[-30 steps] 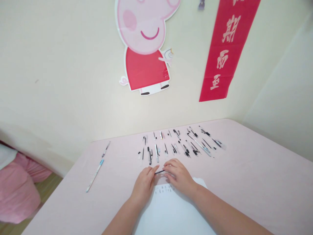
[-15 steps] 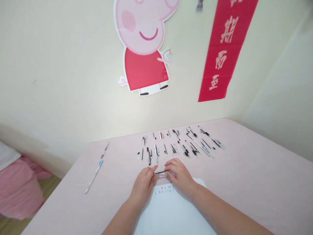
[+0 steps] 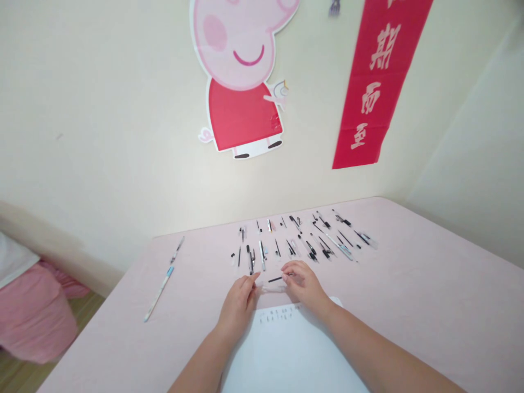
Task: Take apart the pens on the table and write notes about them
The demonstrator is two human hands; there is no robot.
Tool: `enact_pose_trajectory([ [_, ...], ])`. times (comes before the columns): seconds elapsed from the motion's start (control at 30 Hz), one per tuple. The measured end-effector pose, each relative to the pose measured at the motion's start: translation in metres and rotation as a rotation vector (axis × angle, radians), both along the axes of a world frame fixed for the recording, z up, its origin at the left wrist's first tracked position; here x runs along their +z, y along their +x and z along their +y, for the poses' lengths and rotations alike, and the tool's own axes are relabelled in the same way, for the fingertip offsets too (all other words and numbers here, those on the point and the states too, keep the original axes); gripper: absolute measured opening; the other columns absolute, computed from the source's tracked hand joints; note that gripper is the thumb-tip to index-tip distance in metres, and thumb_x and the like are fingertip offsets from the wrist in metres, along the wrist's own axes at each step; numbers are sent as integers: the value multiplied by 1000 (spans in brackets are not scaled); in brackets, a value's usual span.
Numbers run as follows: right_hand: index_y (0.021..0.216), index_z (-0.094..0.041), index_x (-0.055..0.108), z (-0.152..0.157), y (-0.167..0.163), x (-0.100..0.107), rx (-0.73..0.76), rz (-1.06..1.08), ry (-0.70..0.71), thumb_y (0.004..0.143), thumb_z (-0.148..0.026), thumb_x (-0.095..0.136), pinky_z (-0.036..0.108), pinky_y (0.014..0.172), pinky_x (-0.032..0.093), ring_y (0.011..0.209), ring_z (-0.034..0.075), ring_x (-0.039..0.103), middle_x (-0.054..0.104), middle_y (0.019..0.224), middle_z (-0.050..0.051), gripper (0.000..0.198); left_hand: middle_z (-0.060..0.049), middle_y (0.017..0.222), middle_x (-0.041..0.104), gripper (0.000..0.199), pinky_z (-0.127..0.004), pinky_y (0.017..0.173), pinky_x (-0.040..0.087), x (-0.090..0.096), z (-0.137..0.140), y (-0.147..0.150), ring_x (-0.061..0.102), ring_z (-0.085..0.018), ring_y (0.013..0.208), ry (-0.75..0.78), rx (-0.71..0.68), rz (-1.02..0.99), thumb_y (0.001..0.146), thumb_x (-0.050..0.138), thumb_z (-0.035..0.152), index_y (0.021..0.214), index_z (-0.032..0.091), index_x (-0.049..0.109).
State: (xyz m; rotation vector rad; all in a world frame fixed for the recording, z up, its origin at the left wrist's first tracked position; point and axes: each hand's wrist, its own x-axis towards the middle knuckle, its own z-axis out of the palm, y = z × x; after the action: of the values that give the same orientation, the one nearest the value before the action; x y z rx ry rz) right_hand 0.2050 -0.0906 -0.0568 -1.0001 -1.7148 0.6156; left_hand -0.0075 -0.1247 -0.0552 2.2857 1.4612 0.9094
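My right hand (image 3: 302, 284) is closed, pinching a thin black pen refill (image 3: 275, 279) whose free end points left. Just below the refill lies a clear pen barrel (image 3: 273, 289), spanning the gap between my hands. The barrel's left end meets the fingers of my left hand (image 3: 239, 300), which are closed around it with the index finger stretched forward. My right hand's lower fingers hide the barrel's other end. Under both wrists is a white sheet of paper (image 3: 292, 349) with rows of small handwriting along its top edge.
Beyond my hands, several taken-apart pens (image 3: 313, 255), caps and refills lie in two rough rows. Two patterned pens (image 3: 159, 295) rest on the left of the pink table (image 3: 429, 305). The wall (image 3: 123, 136) rises behind the table's far edge.
The black refill has moved up and right with my right hand and now sits apart from the clear barrel. My left hand has barely shifted.
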Motion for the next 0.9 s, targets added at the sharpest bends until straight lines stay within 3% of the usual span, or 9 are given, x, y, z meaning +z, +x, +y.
enact_pose_trajectory([
  [0.23, 71, -18, 62, 8, 6, -6, -80, 41, -95, 78, -25, 54, 33, 72, 44, 82, 20, 58, 66, 82, 8, 12, -6, 91, 61, 30, -38, 82, 47, 0, 1, -1, 56, -20, 88, 21, 94, -28, 89, 42, 21, 117, 18, 52],
  [0.67, 69, -20, 67, 1, 3, -8, -21, -274, -83, 69, -9, 64, 40, 84, 42, 91, 22, 53, 63, 87, 6, 11, -6, 92, 61, 23, -38, 81, 48, -3, 0, 2, 57, -20, 88, 31, 62, -50, 89, 43, 21, 110, 19, 52],
  [0.9, 94, -20, 67, -9, -2, 9, -9, -211, 20, 79, -16, 56, 38, 82, 44, 90, 21, 54, 60, 91, 8, 19, -6, 87, 61, 12, -36, 74, 48, 3, -6, 7, 58, -20, 83, -20, 61, -70, 86, 43, 19, 93, 20, 54],
])
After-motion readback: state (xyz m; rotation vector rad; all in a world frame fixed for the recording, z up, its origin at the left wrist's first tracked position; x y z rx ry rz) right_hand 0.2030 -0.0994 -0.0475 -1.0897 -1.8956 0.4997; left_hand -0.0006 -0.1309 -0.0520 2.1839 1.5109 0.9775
